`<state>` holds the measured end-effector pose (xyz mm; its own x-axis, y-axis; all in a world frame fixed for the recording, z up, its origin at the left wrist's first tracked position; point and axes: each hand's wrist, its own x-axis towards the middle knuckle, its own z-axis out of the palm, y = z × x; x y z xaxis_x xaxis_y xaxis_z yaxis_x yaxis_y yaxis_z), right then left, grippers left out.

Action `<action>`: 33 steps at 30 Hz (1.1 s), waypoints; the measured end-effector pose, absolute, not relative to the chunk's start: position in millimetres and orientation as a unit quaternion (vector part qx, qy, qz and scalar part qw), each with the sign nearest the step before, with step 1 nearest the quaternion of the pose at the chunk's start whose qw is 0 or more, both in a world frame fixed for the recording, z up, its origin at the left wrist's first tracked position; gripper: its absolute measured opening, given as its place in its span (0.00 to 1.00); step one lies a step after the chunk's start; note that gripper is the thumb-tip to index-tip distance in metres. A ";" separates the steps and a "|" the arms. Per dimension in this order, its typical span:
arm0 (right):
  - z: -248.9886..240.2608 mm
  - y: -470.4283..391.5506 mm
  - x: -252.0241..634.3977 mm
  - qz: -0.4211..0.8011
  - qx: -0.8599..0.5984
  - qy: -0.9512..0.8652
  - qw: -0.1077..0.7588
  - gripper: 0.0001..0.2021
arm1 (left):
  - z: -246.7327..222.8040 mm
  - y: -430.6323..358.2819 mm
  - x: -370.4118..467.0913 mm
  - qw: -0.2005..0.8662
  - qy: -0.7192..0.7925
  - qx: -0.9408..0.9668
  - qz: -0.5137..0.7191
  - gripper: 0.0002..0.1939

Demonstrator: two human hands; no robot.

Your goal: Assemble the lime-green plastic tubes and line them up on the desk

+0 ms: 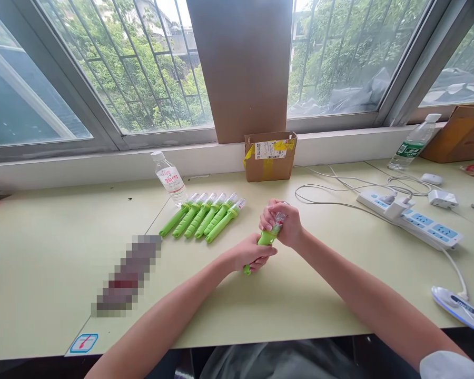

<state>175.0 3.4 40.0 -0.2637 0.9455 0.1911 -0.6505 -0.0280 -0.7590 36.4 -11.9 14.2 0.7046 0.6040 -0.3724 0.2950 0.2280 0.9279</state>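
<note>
Over the middle of the table I hold a green-handled stick with a clear plastic end (266,238), tilted up to the right. My left hand (253,253) is wrapped round its green handle, and the handle's tip pokes out below the fingers. Around the clear upper end my right hand (282,221) is closed, hiding part of it. To the left, several like green sticks (201,217) lie side by side in a slanted row, their clear ends pointing away from me. What exact kind of thing they are, I cannot tell.
Behind the row stands a water bottle (169,179). An open cardboard box (269,163) is against the sill. On the right lie a power strip (414,221), cables, a white device (460,308) and another bottle (413,145). A blurred dark patch (128,276) covers something at left.
</note>
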 end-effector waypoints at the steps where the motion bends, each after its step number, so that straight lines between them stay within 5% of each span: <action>1: 39.7 4.2 175.1 0.687 -0.190 -0.390 0.583 0.14 | 12.7 -13.2 39.2 0.649 0.402 0.632 0.135 0.15; 6: 36.5 6.5 170.8 0.635 -0.199 -0.376 0.645 0.14 | 5.8 -14.1 50.2 0.338 0.542 0.721 0.270 0.12; 8: 34.4 7.4 169.3 0.617 -0.213 -0.364 0.665 0.14 | 5.9 -11.7 49.4 0.294 0.541 0.734 0.287 0.12; 15: 37.7 8.5 174.7 0.690 -0.176 -0.364 0.601 0.14 | 18.5 -4.2 30.2 0.675 0.347 0.645 0.088 0.13; 18: 44.6 6.0 177.0 0.717 -0.144 -0.389 0.560 0.14 | 20.3 -7.4 29.0 0.757 0.299 0.580 0.037 0.17; 22: 45.5 6.8 177.9 0.709 -0.149 -0.402 0.560 0.14 | 16.6 -13.4 36.4 0.708 0.357 0.603 0.090 0.16; 29: 36.8 10.8 170.7 0.626 -0.190 -0.373 0.658 0.14 | 0.7 -12.5 52.9 0.312 0.548 0.716 0.298 0.12; 33: 34.6 13.5 172.9 0.630 -0.219 -0.349 0.658 0.14 | 6.0 -7.2 45.7 0.434 0.488 0.712 0.258 0.15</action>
<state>172.9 13.5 34.6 -0.0378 0.9824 0.1827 -0.6760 0.1095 -0.7288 45.7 -7.2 6.0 0.3901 0.9190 -0.0574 0.4709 -0.1455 0.8701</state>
